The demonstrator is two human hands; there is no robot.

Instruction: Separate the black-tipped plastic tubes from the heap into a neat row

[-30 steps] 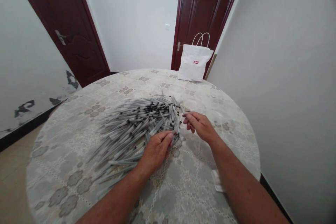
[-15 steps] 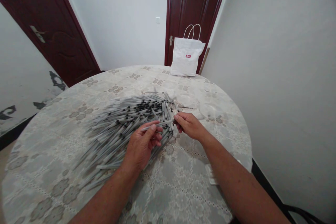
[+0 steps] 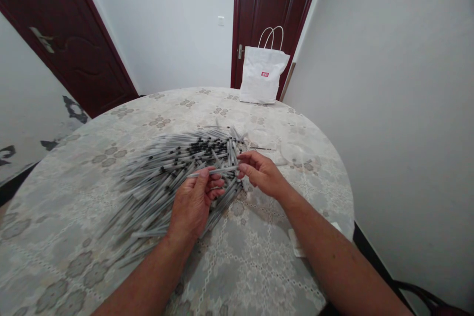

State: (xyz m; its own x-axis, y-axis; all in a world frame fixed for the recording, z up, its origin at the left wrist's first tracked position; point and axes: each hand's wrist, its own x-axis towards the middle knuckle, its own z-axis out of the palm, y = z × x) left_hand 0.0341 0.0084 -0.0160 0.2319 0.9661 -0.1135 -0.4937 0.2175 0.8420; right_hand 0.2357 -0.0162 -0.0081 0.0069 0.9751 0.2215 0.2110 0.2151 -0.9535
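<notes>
My left hand [image 3: 194,200] pinches a slim, pale grey, pen-like tube [image 3: 223,170] between thumb and forefinger, its other fingers loosely curled. The tube lies nearly level, with its right end at the fingertips of my right hand [image 3: 261,174]. There the thumb and forefinger close around that end, so the tip is partly hidden. Under and behind both hands spreads a heap of similar grey tubes [image 3: 148,185], many with black ends. A few tubes [image 3: 232,153] lie at another angle on the right side of the heap.
A patterned cloth covers the round table [image 3: 255,266]. At the far edge stands a white paper bag [image 3: 262,79] with looped handles. A thin dark rod [image 3: 262,148] lies right of the heap. A pale flat item [image 3: 296,244] is partly behind my right forearm.
Both hands have shifted slightly left with the tube between them. My right forefinger has lifted and its grip looks looser. The camera view has tilted down a little.
</notes>
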